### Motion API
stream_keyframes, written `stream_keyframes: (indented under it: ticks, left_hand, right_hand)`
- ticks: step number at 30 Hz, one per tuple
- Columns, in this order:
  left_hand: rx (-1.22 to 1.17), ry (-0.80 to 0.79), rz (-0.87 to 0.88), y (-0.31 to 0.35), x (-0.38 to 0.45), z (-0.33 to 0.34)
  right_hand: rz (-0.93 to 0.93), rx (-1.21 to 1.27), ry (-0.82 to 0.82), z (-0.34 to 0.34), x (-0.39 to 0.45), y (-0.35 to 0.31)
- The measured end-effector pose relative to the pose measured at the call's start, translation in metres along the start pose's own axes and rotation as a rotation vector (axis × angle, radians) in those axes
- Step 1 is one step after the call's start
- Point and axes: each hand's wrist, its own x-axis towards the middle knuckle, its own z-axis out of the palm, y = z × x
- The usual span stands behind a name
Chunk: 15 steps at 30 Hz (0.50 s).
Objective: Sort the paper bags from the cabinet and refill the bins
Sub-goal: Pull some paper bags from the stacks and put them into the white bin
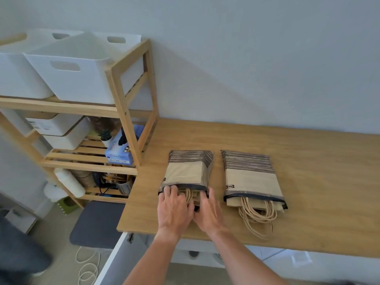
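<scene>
Paper bags, tan with black stripes and cord handles, lie in two clear plastic sleeves on the wooden table (308,153). Left pack (186,171): left hand (174,208) and right hand (207,214) curl fingers into its open mouth. Right pack (251,177) lies just beside, untouched. Step in hand, by judgement: extracting bags. Next: grip the stack, draw it toward the table edge.

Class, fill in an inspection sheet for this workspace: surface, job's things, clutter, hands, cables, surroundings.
Surface: wooden countertop, against a wall.
Job's things: two clear plastic packs of striped brown paper bags, left pack, right pack, twine handles spilling out.
Clutter: nothing seen on the countertop.
Hands: left hand and right hand at the left pack's opening.
Cables: pale cord on the floor.
Surroundings: wooden shelf unit with white plastic bins.
</scene>
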Motion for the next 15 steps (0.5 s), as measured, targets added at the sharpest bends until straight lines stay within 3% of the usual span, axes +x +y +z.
stream_keyframes:
  ticks: [6, 15]
  left_hand:
    - [-0.053, 0.01, 0.143, -0.013, -0.016, 0.014]
    - [-0.056, -0.029, 0.218, -0.041, -0.035, 0.011]
  right_hand:
    - [0.106, 0.127, 0.108, 0.007, -0.004, -0.011]
    - [0.228, 0.341, -0.041, 0.006, -0.001, -0.011]
